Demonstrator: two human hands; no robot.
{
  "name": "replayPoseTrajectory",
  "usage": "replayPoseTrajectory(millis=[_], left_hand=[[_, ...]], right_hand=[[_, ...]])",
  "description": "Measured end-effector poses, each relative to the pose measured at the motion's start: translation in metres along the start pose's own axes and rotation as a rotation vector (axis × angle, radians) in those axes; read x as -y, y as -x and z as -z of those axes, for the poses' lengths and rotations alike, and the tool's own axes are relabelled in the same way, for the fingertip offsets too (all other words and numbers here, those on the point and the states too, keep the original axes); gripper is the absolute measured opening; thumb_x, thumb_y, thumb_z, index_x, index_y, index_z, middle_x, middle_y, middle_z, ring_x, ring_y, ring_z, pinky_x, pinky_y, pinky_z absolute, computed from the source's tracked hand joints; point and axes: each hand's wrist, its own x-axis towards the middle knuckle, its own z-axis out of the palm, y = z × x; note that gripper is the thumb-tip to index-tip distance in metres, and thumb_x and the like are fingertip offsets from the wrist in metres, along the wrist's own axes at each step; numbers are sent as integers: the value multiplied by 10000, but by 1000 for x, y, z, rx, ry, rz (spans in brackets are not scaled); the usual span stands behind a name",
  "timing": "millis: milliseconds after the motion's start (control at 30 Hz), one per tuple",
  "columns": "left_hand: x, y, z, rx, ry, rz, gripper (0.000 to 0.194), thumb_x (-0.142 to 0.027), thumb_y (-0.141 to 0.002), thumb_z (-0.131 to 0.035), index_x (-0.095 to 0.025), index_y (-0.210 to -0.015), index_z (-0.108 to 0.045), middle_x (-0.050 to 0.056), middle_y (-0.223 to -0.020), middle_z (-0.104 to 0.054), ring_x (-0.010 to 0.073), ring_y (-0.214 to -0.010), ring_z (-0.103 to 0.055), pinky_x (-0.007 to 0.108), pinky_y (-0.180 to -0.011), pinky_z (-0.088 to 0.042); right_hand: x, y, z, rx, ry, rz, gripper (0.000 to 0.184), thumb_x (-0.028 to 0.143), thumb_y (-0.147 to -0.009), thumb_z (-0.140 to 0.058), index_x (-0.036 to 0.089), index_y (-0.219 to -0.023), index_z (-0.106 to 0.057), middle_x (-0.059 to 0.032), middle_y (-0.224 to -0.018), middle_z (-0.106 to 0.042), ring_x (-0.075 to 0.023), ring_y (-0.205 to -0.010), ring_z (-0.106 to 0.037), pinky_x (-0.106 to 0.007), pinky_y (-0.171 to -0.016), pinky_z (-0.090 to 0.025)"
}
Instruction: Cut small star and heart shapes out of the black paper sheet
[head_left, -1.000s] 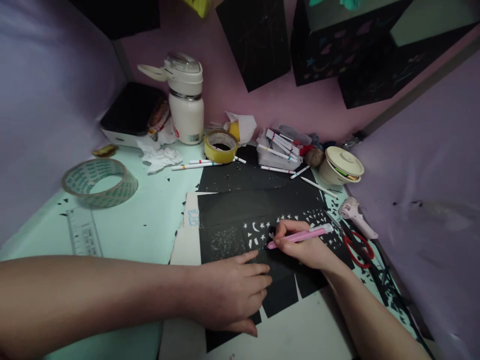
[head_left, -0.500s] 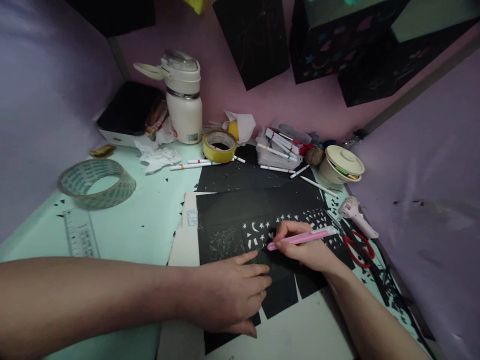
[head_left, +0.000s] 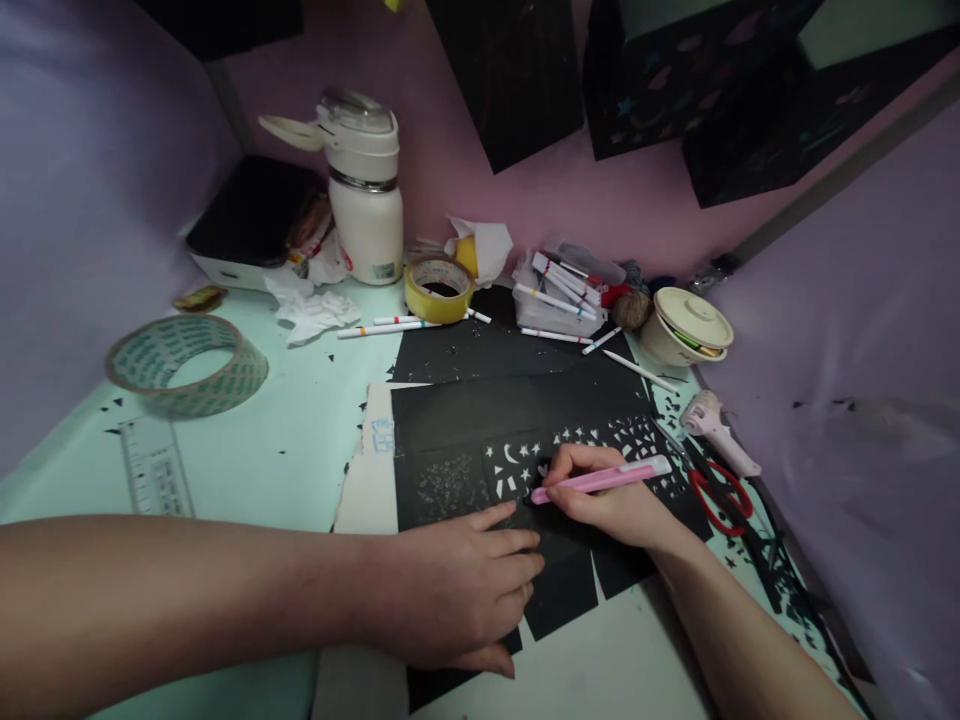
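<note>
A sheet of black paper [head_left: 465, 412] lies over a white board [head_left: 379, 475], with small stars, a moon and other shapes cut through it. My left hand [head_left: 469, 585] lies flat on its lower part, fingers spread and holding nothing. Pinched in my right hand [head_left: 604, 490] is a pink pen-shaped craft knife [head_left: 585, 482], slanting down to the left. Its point meets the paper beside the cut-out shapes, just beyond my left fingertips; the very tip is too small to make out. Slits split the sheet's near edge into flaps.
On the right lie red-handled scissors [head_left: 720, 498], a pink glue gun [head_left: 721, 436] and black scraps. A lidded bowl [head_left: 671, 338], scattered markers [head_left: 555, 336], yellow tape [head_left: 439, 305] and a white bottle [head_left: 366, 225] stand behind. Leftward are a wide tape roll [head_left: 191, 385] and a clear ruler [head_left: 155, 470].
The craft knife's tip has shifted slightly left and down on the paper. My left hand keeps its place on the sheet. The camera view has tilted a little.
</note>
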Motion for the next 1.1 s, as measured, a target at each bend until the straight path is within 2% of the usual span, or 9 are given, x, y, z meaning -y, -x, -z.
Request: replayPoseTrajectory(millis=[467,1100], left_hand=[[0,1,-3,25,-6,-1,484,-496,-944,-404,-103,-1094,-642,114,-1234,-625,270,-1169,-541,459,-1101,-301],[1,2,-6,11,-9,-4,490,-497,-951,-381,-103,-1088,-637,114,-1230,-623,271,-1179,-533,463,-1099,-299]], right_hand=[[-4,-2,-1,-27,-25,46,113,157,-728,-598,177,-631,-544,28,-625,-583,-98,-563,-474,-201,-516,-332],[-2,-2,0,-67,-8,63,112,192,-737,-592,178,-631,-558,23,-604,-573,-98,-542,-470,-204,-495,-328]])
